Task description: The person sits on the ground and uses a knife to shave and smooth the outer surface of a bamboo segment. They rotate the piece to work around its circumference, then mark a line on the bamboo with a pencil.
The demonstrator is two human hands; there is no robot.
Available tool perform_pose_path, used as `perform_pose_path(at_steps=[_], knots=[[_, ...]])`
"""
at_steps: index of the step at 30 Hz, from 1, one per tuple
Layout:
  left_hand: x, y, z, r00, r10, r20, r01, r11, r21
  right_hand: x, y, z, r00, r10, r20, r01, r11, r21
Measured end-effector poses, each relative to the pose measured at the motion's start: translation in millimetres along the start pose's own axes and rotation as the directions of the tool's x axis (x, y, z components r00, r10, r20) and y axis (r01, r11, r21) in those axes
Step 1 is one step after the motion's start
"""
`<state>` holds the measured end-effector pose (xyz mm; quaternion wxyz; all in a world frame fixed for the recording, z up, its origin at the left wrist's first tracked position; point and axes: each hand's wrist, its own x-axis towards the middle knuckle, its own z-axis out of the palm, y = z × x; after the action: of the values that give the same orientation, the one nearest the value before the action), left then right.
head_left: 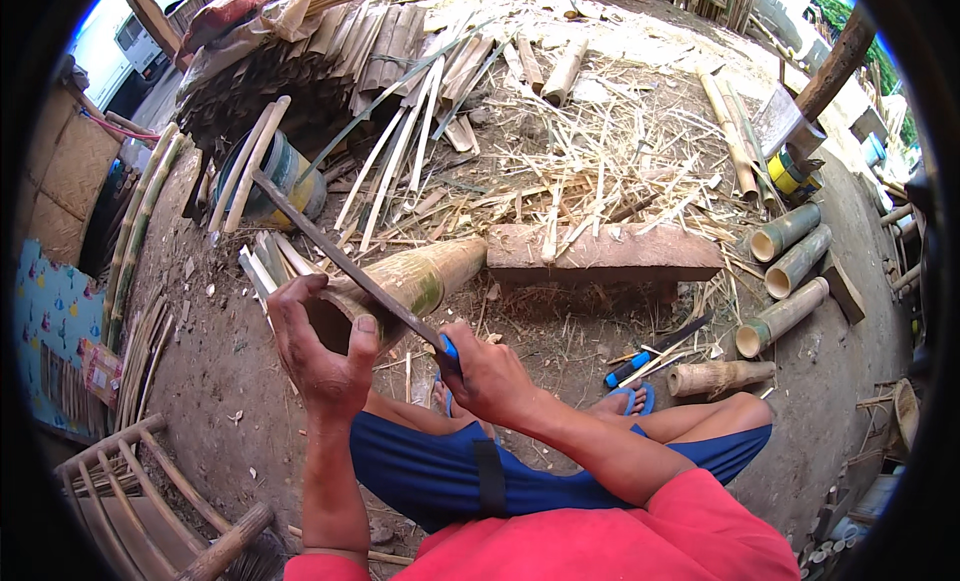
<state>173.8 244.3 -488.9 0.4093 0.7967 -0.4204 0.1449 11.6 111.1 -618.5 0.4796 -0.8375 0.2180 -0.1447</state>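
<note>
My left hand (325, 346) grips the rim of a thick, hollow bamboo tube (435, 271), thumb and fingers closed around its near end. The tube's dark open mouth faces me, and its far end lies against the end of a wooden block (600, 249). My right hand (492, 379) is closed on the blue handle of a long, narrow blade (325, 246). The blade slants across the tube's near end, its tip up and to the left. Whether its edge has teeth cannot be made out.
Another blue-and-black-handled blade (655, 353) lies by my foot. Several cut bamboo tubes (790, 316) lie at the right. Bamboo strips (410, 131) and shavings cover the ground ahead. A bucket (290, 186) stands left, a bamboo rack (160, 501) lower left.
</note>
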Motion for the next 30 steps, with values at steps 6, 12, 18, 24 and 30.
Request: perform_pose_path(at_steps=[6,12,18,24,30], knots=[[-1.6,11.0,-1.6,1.000,0.021,-0.001,-0.021,0.999,-0.024,25.8,7.3,-24.8,0.906,0.423,-0.007,-0.421,0.899,-0.120],[8.9,6.6,8.4,0.998,-0.014,-0.053,0.012,0.999,-0.051,11.9,11.4,4.5,0.996,-0.001,0.087,-0.006,0.997,0.079],[3.5,1.1,-0.5,0.998,-0.019,-0.063,0.016,0.999,-0.041,27.3,9.4,1.2,0.965,0.263,0.013,-0.263,0.965,0.004],[0.5,1.6,5.3,0.992,-0.066,-0.111,0.062,0.997,-0.038,21.6,-4.3,7.8,0.986,0.157,-0.059,-0.156,0.987,0.034],[-1.6,4.1,7.4,0.990,-0.067,-0.124,0.061,0.997,-0.054,22.3,4.6,9.4,0.984,0.174,0.044,-0.173,0.984,-0.028]])
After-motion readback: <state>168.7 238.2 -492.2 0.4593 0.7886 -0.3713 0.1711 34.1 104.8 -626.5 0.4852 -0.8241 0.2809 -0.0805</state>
